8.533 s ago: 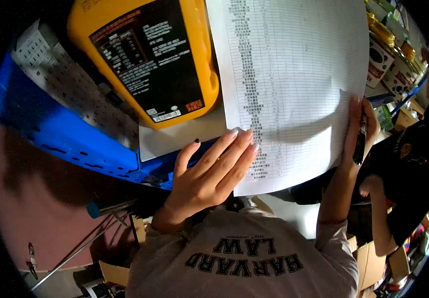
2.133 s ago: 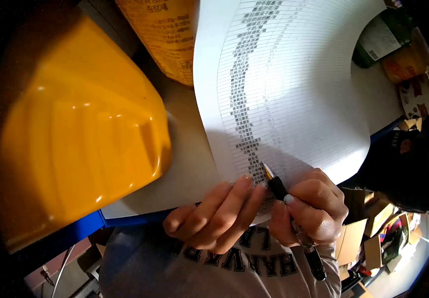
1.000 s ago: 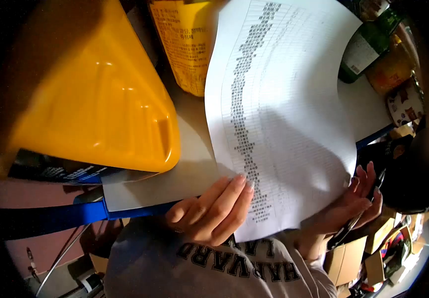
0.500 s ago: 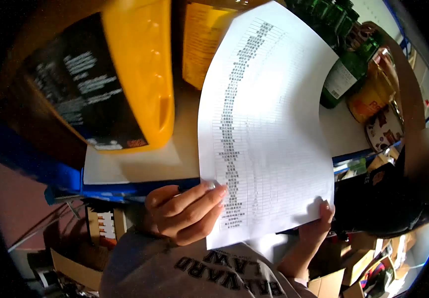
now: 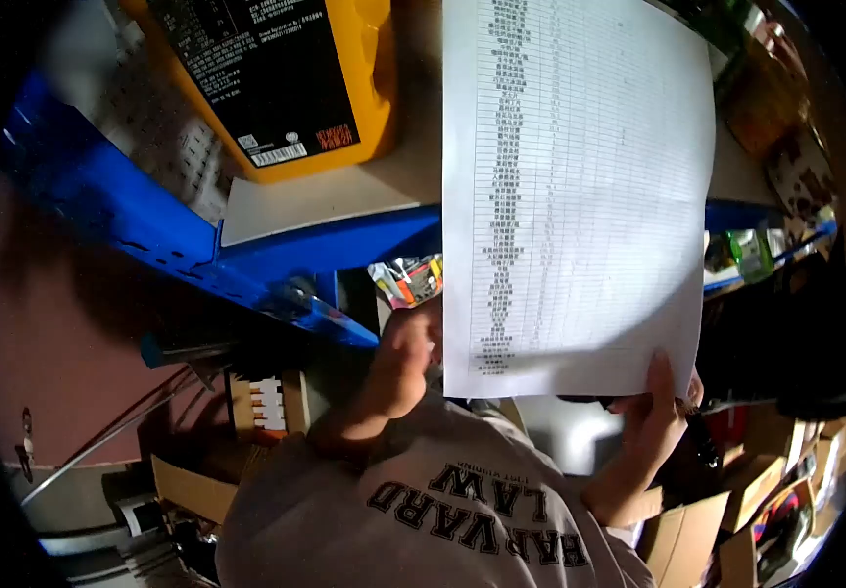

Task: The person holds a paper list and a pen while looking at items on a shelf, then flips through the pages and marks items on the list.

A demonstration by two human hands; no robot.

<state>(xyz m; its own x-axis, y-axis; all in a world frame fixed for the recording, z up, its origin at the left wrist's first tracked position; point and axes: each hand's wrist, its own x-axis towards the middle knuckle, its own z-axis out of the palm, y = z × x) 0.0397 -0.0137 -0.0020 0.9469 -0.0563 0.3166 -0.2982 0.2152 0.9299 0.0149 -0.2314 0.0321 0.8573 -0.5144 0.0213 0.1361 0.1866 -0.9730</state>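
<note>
A white printed sheet (image 5: 580,196), with rows of a table and a column of text, hangs in front of me. My right hand (image 5: 653,416) grips its lower right corner, thumb on the front and the other fingers behind. Beside the lower left edge is my left hand (image 5: 403,367), its fingers curled and partly hidden by the paper; I cannot tell what is in them. Up and to the left stands a yellow jug (image 5: 359,88) with a black label.
The jug stands on a pale shelf (image 5: 335,204) with a blue front beam (image 5: 344,243). Lower left is an open cardboard box (image 5: 193,490); another cardboard box (image 5: 687,539) sits lower right. A green item (image 5: 751,253) shows right of the sheet.
My left hand has gone from the front of the sheet to beside its left edge. The sheet now sits higher and further right in view, and the view has shifted, showing more floor at left.
</note>
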